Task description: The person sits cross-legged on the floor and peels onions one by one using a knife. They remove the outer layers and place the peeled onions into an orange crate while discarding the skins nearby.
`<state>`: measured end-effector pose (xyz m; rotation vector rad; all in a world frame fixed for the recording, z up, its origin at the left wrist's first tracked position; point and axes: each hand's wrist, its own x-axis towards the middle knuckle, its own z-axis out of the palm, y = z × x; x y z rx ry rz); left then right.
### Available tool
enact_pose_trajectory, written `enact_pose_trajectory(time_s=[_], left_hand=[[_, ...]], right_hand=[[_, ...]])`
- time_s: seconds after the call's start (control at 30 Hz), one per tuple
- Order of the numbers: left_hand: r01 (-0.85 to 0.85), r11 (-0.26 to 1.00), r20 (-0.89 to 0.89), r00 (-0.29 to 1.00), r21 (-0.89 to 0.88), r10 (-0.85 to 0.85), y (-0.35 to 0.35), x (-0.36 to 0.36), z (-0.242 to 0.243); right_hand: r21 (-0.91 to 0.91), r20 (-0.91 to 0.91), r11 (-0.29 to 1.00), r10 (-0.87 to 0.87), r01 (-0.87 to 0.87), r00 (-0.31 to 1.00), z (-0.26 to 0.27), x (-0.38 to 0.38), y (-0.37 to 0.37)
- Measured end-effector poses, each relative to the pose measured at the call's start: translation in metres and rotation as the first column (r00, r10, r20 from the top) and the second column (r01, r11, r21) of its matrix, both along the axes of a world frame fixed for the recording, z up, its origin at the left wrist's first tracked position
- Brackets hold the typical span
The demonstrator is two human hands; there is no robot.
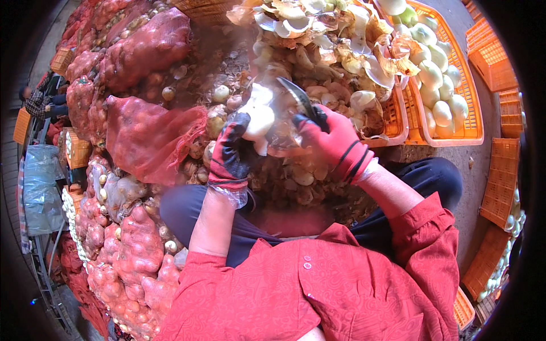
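My left hand [233, 153], in a red and black glove, grips a white onion [258, 117] whose peel hangs loose at its lower end. Glare washes out part of the onion. My right hand [335, 143], gloved alike, is closed around the handle of a knife [298, 94] with a dark curved blade. The blade points up and left, a little to the right of the onion and apart from it. Behind both hands, onion skins [337, 51] are heaped over an orange plastic crate [396, 123]. Loose unpeeled onions [215, 121] lie beside my left hand.
Peeled onions [431, 72] fill an orange crate [475, 128] at the right. Red mesh sacks [140, 136] of onions crowd the left side. More orange crates [497, 183] line the far right. A person [38, 102] sits at the far left, near a metal frame [42, 273].
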<state>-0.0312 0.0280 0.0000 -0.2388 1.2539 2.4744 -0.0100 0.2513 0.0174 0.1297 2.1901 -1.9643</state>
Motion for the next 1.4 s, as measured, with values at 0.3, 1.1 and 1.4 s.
enact_pose_trajectory(time_s=[0.3,1.1,1.4], left_hand=[[-0.011,0.962,-0.130,0.991,-0.273,-0.026,0.030,0.007,0.023],[-0.088,0.862,-0.254,0.966,-0.499,-0.049,0.012,0.011,-0.023],[0.135,0.972,-0.089,0.984,-0.190,-0.154,0.027,0.008,0.032]], right_hand=[[-0.179,0.049,0.973,0.157,-0.146,0.986,0.003,-0.021,-0.006],[-0.294,0.165,0.956,0.054,-0.003,0.985,0.012,-0.035,0.002],[-0.183,0.165,0.940,0.317,-0.286,0.934,0.030,-0.030,0.020]])
